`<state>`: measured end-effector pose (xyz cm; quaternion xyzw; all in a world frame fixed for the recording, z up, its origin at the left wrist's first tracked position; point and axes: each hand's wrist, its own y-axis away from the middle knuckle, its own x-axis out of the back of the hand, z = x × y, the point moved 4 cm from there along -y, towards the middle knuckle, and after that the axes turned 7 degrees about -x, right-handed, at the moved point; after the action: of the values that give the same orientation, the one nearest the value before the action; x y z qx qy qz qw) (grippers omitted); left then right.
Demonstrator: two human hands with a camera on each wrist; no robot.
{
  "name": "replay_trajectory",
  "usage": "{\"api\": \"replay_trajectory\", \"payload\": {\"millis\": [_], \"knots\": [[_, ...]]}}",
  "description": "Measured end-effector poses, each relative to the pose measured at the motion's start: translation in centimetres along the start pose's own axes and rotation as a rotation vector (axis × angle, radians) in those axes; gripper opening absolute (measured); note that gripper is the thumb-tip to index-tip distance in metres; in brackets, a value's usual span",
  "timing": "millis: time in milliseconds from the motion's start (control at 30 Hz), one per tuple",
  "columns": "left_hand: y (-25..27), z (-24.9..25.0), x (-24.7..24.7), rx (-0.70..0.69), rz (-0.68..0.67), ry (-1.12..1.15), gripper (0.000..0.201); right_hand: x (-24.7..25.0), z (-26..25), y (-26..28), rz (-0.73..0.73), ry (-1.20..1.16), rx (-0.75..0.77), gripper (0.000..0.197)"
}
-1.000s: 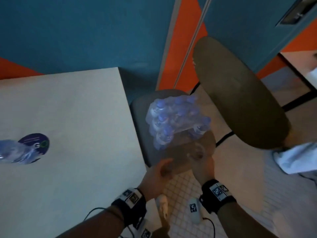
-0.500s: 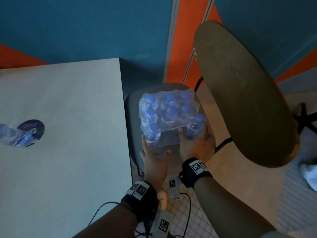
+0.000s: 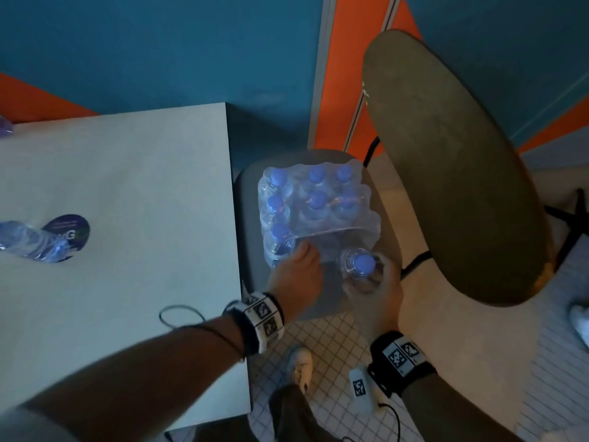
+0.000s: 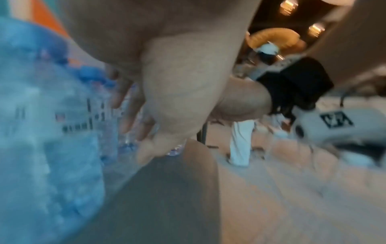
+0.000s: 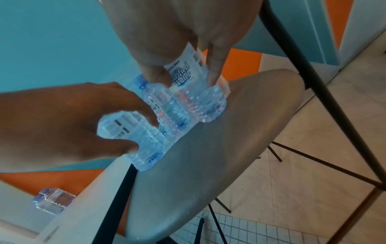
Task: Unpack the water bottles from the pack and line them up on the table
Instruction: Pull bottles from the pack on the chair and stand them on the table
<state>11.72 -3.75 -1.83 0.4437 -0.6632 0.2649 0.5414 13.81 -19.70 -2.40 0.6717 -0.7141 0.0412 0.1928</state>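
The right hand (image 3: 376,282) grips a bottle (image 3: 360,266) at centre frame, just below the pack (image 3: 315,202) on the chair seat (image 3: 245,218); the left hand (image 3: 296,275) curls around the pack's lower-left corner bottle (image 5: 129,132); another bottle (image 3: 28,242) lies on the table (image 3: 143,186) at left.

Bare forearms, black wrist straps w/ tag blocks, grey trousers, white shoe.

L wrist strap (image 3: 259,323): black band, white block w/ black square-pattern markers. R wrist strap (image 3: 400,354): same kind, black w/ two white-bordered markers. White cam pod (image 3: 360,389) below R wrist, one black marker, thin black cable (image 3: 393,419) off it. Thin dark cord along L forearm. Light sleeve edge (image 3: 19,425) at L upper arm. Grey trouser leg (image 3: 290,413), white shoe (image 3: 301,366).
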Motion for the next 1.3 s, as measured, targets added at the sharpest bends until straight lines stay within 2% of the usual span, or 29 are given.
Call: {"api": "replay_trajectory", "payload": {"millis": [33,100,167,233,400,500,567,633,733,800,833,933,1000,1100,1166,1300], "knots": [[-0.6,-1.1,-0.2,0.041,-0.118,-0.074,0.027,0.1,0.0,0.0,-0.029,-0.005,-0.019,0.078],[-0.7,-3.8,0.4,0.216,-0.280,-0.143,0.021,0.3,0.1,0.2,-0.083,0.016,-0.033,0.077],[-1.2,-3.4,-0.6,0.035,-0.464,-0.267,0.034,0.4,0.2,0.6,-0.111,0.016,-0.031,0.076],[-1.4,-2.9,-0.2,-0.105,-0.542,-0.434,0.035,0.4,0.2,1.0,-0.115,0.003,-0.025,0.075],[-1.8,-2.8,4.1,-0.206,-0.420,-0.350,0.031,0.7,-0.2,2.0,-0.109,-0.015,0.010,0.069],[-0.7,-2.8,5.0,-0.204,-0.246,-0.123,0.032,1.2,-0.9,2.4,-0.117,0.023,0.086,0.066],[0.7,-2.7,5.3,-0.174,-0.085,0.096,0.041,1.4,-1.6,2.8,-0.135,0.051,0.092,0.067],[3.0,-3.7,4.6,-0.006,0.030,0.508,0.057,1.4,-2.3,3.3,-0.143,0.097,0.100,0.069],[8.6,-5.5,2.7,0.419,0.145,1.228,0.059,1.1,-3.9,4.4,-0.148,0.193,0.157,0.073],[13.9,-6.4,1.2,0.679,0.348,1.479,0.052,-0.5,-5.6,5.5,-0.206,0.185,0.196,0.070],[16.7,-7.2,0.7,0.794,0.461,1.533,0.049,-1.9,-6.8,6.2,-0.250,0.162,0.233,0.067],[24.9,-11.1,-1.2,1.135,0.713,1.475,0.044,-8.0,-10.0,8.2,-0.404,0.116,0.304,0.061],[29.5,-14.4,-2.6,1.282,0.781,1.308,0.046,-13.4,-11.6,9.2,-0.455,0.134,0.345,0.055],[34.2,-19.4,-4.6,1.436,0.737,1.107,0.053,-22.2,-13.6,10.5,-0.516,0.095,0.305,0.059],[35.9,-22.3,-5.8,1.512,0.693,1.052,0.056,-28.2,-14.7,11.0,-0.573,0.093,0.282,0.059],[36.8,-26.8,-8.5,1.448,0.626,1.038,0.056,-37.7,-16.0,10.8,-0.638,0.174,0.240,0.053]]}}
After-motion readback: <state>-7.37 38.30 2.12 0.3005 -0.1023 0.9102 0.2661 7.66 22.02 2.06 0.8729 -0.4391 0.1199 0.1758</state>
